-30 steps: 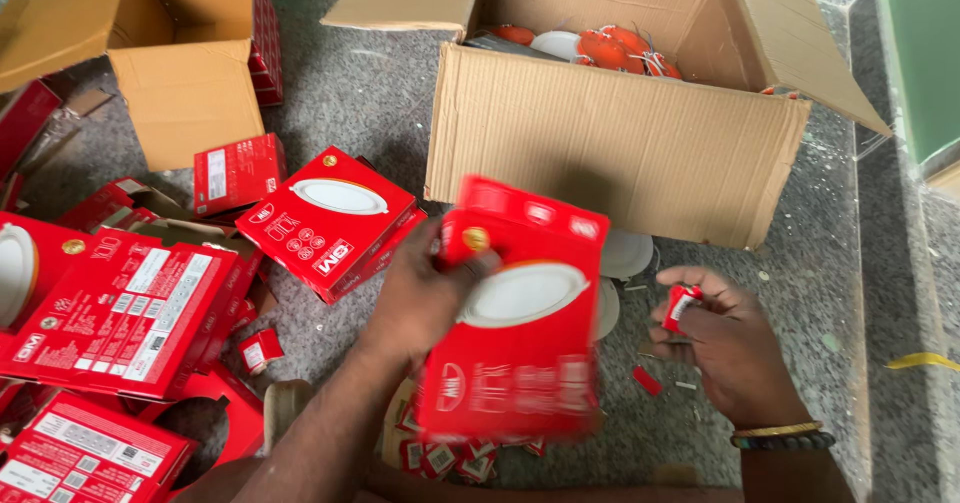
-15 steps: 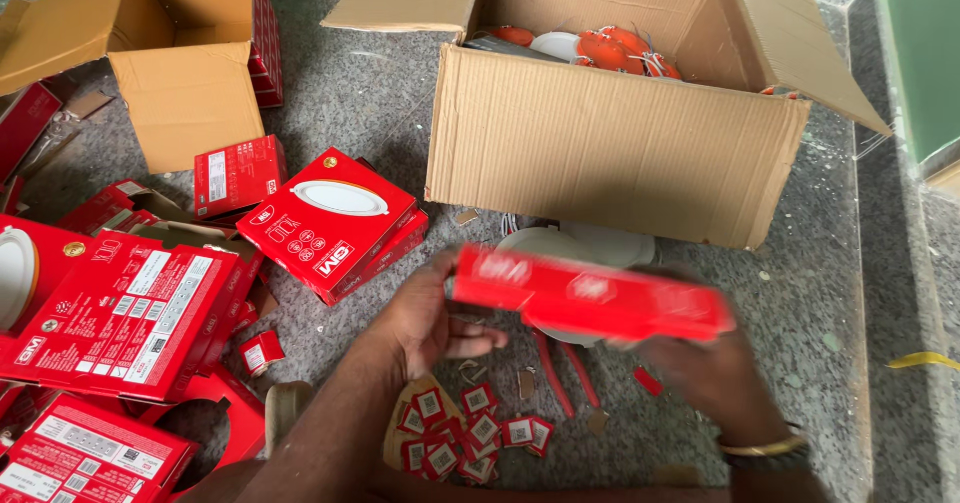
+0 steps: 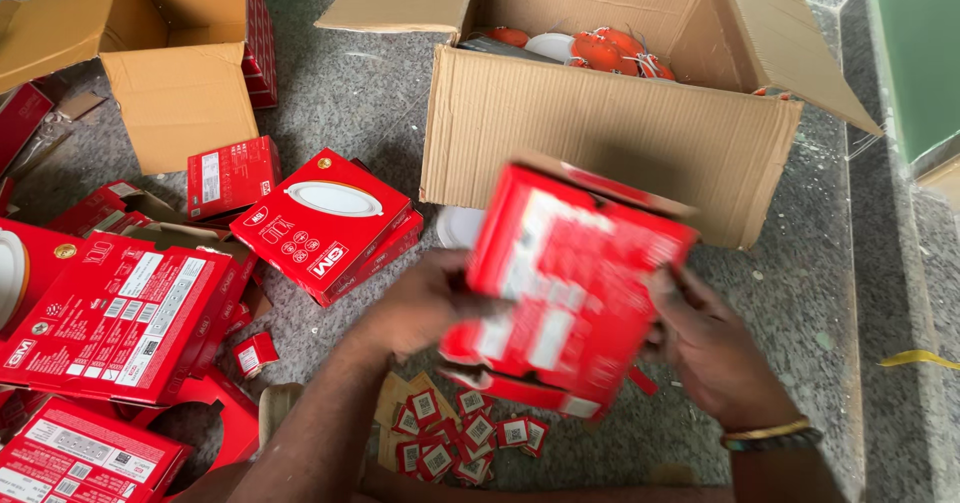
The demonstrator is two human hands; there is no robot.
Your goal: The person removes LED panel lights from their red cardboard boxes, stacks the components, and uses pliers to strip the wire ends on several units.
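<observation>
- The red carton [image 3: 570, 283] is motion-blurred; its print cannot be made out, and it hides most fingers.
- The left hand [image 3: 425, 298] clasps the carton's left edge, and the right hand [image 3: 715, 348] grips its right side.
- The carton is held between both hands, above small red tags [image 3: 450, 438] on the floor [image 3: 830, 313], in front of the open cardboard box [image 3: 610, 133].

Both forearms are bare, sleeveless; the right hand [image 3: 718, 358] wears two wrist bangles (one gold, one dark).
</observation>
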